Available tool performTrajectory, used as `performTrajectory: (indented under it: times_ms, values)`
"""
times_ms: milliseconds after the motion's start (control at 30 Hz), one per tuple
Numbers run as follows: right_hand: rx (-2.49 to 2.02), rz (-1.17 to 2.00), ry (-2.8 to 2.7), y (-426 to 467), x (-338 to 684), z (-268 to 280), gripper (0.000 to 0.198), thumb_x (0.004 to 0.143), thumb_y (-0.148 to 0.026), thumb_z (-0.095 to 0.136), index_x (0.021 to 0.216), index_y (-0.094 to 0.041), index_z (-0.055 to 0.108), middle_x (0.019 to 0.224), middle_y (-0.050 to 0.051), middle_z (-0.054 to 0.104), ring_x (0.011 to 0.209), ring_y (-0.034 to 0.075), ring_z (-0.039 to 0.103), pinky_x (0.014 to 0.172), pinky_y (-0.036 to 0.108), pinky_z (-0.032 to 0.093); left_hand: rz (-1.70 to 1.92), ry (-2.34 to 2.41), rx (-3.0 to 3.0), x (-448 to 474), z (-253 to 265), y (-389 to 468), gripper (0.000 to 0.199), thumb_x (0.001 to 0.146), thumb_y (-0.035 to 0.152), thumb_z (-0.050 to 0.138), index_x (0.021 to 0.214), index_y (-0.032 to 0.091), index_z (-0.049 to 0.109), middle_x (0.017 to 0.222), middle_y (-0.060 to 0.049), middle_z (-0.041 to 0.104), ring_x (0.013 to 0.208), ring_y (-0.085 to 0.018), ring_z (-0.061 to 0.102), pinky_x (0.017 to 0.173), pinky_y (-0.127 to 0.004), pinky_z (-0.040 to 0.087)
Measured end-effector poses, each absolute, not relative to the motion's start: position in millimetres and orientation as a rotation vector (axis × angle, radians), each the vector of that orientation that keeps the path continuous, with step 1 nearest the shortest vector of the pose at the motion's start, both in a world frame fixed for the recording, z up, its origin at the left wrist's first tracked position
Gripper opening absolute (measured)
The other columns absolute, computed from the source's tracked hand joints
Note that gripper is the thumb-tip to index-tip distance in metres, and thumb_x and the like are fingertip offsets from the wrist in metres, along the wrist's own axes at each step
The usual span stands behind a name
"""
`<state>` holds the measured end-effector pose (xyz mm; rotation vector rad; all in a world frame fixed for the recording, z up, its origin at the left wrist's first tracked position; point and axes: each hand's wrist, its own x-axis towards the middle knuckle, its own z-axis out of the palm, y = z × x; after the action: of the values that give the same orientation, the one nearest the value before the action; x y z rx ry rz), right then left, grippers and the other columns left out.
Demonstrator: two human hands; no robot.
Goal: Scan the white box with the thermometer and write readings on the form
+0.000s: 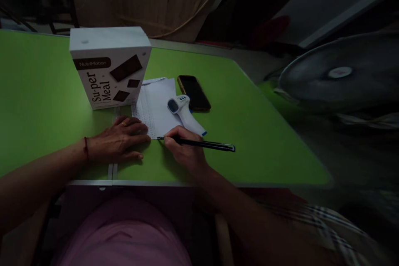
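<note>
My right hand [186, 149] grips a black pen [208, 144], its tip at the lower edge of a white sheet of paper [163, 106]. Rows of small marks run down the left part of the sheet. My left hand [120, 140] lies flat with fingers spread, partly on the paper's lower left corner and partly on the table. A white infrared thermometer [188, 118] rests on the right side of the paper, just above my right hand. Behind it lies a dark smartphone [195, 93] in a tan-edged case.
A white "Su-per Meal" box [109, 70] stands upright behind my left hand, against the paper's left side. All this is on a green folding table [249, 133] with a seam near my left hand. A large round fan [336, 72] stands beyond the table's right edge.
</note>
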<state>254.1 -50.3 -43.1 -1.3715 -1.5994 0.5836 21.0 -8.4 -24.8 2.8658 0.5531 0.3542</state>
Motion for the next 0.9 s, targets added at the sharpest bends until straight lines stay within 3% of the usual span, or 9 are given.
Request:
performTrajectory:
  times_ms: [367, 567, 667, 767, 900]
  values:
    - [-1.335, 0.481, -1.583, -51, 258, -47, 0.012, 0.071, -0.024, 0.057, 0.06, -0.023, 0.055, 0.052, -0.003, 0.055, 0.048, 0.013, 0.049, 0.049, 0.027, 0.041, 0.351, 0.553, 2.862, 21, -24, -9, 0.049, 0.099, 0.053, 0.054, 0.132, 0.017, 0.058, 0.136, -0.017, 0.058, 0.128, -0.037, 0.046, 0.106, -0.052, 0.035]
    - [-1.33, 0.226, -1.436, -56, 257, -49, 0.009, 0.087, -0.029, 0.058, 0.089, -0.024, 0.066, 0.078, 0.001, 0.069, 0.067, 0.017, 0.064, 0.063, 0.03, 0.052, 0.331, 0.563, 2.85, 20, -25, -8, 0.05, 0.098, 0.053, 0.056, 0.132, 0.016, 0.058, 0.136, -0.017, 0.057, 0.129, -0.038, 0.045, 0.104, -0.053, 0.036]
    - [-1.241, 0.116, -1.634, -50, 263, -52, 0.013, 0.091, -0.024, 0.057, 0.098, -0.024, 0.069, 0.091, 0.005, 0.072, 0.083, 0.02, 0.069, 0.076, 0.033, 0.055, 0.338, 0.576, 2.837, 19, -26, -8, 0.049, 0.098, 0.054, 0.056, 0.131, 0.017, 0.059, 0.135, -0.017, 0.058, 0.129, -0.038, 0.046, 0.104, -0.054, 0.036]
    - [-1.181, -0.064, -1.953, -35, 275, -51, 0.023, 0.094, -0.016, 0.053, 0.109, -0.02, 0.071, 0.099, 0.01, 0.072, 0.091, 0.023, 0.069, 0.077, 0.035, 0.055, 0.372, 0.575, 2.851, 19, -25, -9, 0.045, 0.098, 0.053, 0.057, 0.125, 0.017, 0.062, 0.132, -0.016, 0.06, 0.129, -0.038, 0.047, 0.105, -0.055, 0.037]
    - [-1.26, -0.373, -2.333, -11, 282, -45, 0.035, 0.093, -0.002, 0.045, 0.113, -0.014, 0.072, 0.099, 0.014, 0.072, 0.089, 0.024, 0.066, 0.075, 0.036, 0.052, 0.663, 0.523, 2.899, 19, -16, -9, 0.022, 0.101, 0.037, 0.055, 0.107, 0.018, 0.064, 0.116, -0.011, 0.067, 0.12, -0.029, 0.055, 0.099, -0.043, 0.047]
